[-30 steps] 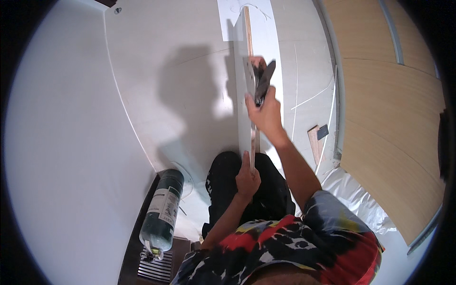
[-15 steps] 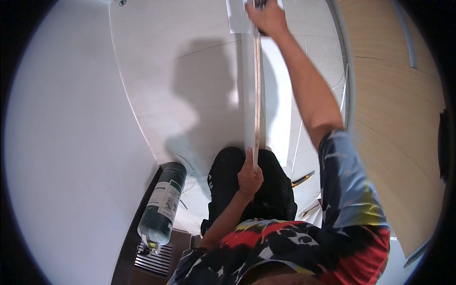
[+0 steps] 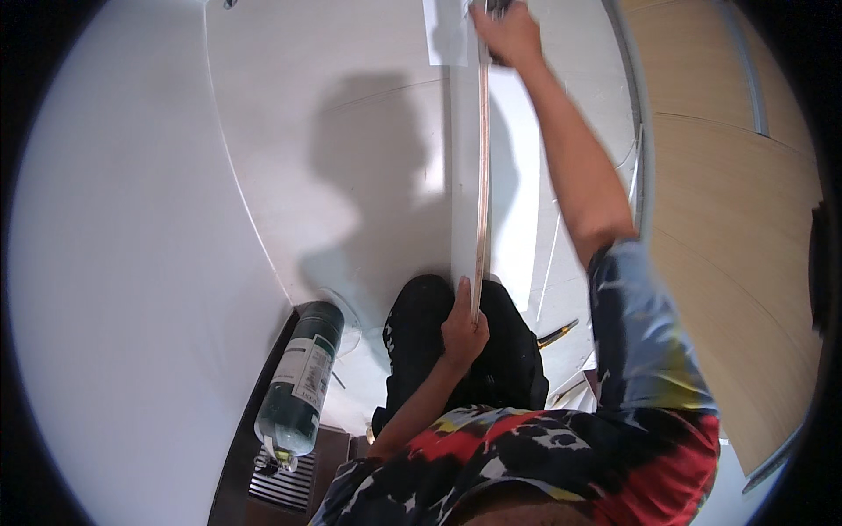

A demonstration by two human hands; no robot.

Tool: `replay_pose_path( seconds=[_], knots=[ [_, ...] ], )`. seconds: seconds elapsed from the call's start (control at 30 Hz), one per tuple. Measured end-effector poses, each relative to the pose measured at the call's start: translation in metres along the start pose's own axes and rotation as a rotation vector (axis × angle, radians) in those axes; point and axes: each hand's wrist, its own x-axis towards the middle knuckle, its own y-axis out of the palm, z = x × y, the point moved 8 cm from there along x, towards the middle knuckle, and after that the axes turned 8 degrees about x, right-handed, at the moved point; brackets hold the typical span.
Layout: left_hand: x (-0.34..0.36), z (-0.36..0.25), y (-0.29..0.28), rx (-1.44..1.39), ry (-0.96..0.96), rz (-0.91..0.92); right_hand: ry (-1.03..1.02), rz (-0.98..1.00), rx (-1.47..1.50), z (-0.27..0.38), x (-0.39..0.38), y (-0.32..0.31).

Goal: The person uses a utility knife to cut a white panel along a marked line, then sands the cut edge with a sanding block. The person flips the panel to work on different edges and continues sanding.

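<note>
A long, narrow white board [image 3: 467, 167] with a bare layered wood edge runs away from my lap toward the top of the view. My left hand [image 3: 465, 331] is closed round its near end, thumb laid along the white face, just above my knees. At the far end, my right hand [image 3: 512, 33] grips a small dark tool against the board's edge. Most of that tool is hidden by the fingers and the frame's top, so I cannot make out its kind.
A green gas cylinder [image 3: 303, 377] lies at the lower left, by a brown slatted grille [image 3: 282, 482]. A yellow-black utility knife [image 3: 558, 333] is on the floor by my right knee. White sheet [image 3: 517, 175] lies beside the board. Wood panels [image 3: 728, 193] stand on the right.
The board's far end and my right hand with the dark tool have shifted slightly right. My left hand keeps its hold on the near end.
</note>
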Motion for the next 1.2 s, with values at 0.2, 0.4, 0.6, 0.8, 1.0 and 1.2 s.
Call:
replay_pose_path(
  seconds=[0.2,0.4,0.6,0.8,1.0,1.2],
  knots=[
    [0.004,0.003,0.000,-0.007,-0.017,0.028,-0.043,-0.117,-0.132,0.000,0.054,0.005],
    [0.007,0.000,-0.005,0.024,0.034,-0.029,0.207,0.120,-0.133,-0.034,-0.152,0.004],
    [0.003,-0.001,-0.005,0.026,0.027,-0.022,0.179,0.056,0.018,-0.051,-0.244,-0.005],
    [0.003,0.000,-0.004,-0.025,0.041,-0.006,-0.142,-0.088,-0.091,-0.018,0.000,0.002],
    [0.004,0.003,-0.004,-0.039,-0.031,0.029,-0.104,-0.185,-0.160,-0.007,0.048,0.012],
    [-0.003,0.008,-0.005,-0.040,0.015,-0.018,0.053,0.029,-0.158,-0.032,-0.151,0.000]
  ],
)
